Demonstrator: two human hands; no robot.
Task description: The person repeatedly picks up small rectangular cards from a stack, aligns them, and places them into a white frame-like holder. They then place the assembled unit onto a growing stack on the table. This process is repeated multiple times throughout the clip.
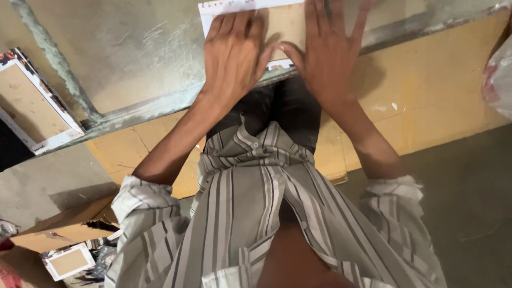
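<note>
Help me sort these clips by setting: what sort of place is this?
Probably a small workshop or packing area. Both hands, left hand and right hand, press a flat cardboard piece on a scratched metal worktable; similar white-edged cardboard pieces lie nearby, and cardboard sheets cover the floor below.

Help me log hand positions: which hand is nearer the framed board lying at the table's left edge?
Left. The left hand presses the flat brown sheet, on the side toward the framed board; the right hand lies farther away.
</note>
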